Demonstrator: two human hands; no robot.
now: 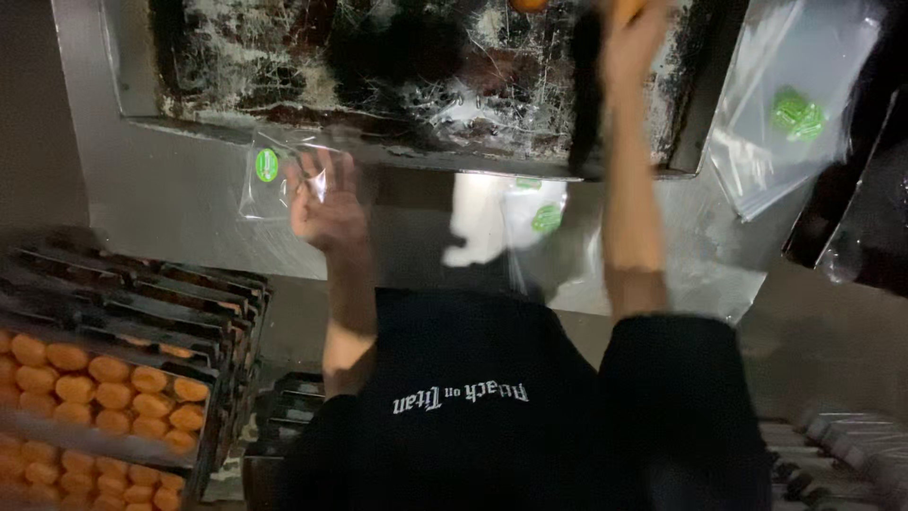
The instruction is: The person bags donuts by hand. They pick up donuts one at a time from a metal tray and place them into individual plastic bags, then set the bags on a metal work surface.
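Two bare hands work over a grey metal desk [170,189]. The left hand [326,208] has its grip pinched on a small clear plastic bag [274,175], thin and glossy, with a round green sticker [267,165] near its corner; the bag hangs just left of the fingers, above the desk's surface. The right hand [632,38] reaches up to a large dark baking tray [426,76], crusted with white and brown residue, and something orange shows at its fingertips at the frame's top edge; whether that grip is clenched I cannot tell, as it is blurred and cut off. More clear bags [790,114] with green stickers lie at the right. At lower left, stacked dark trays [189,293] hold rows of round orange cakes [113,378].
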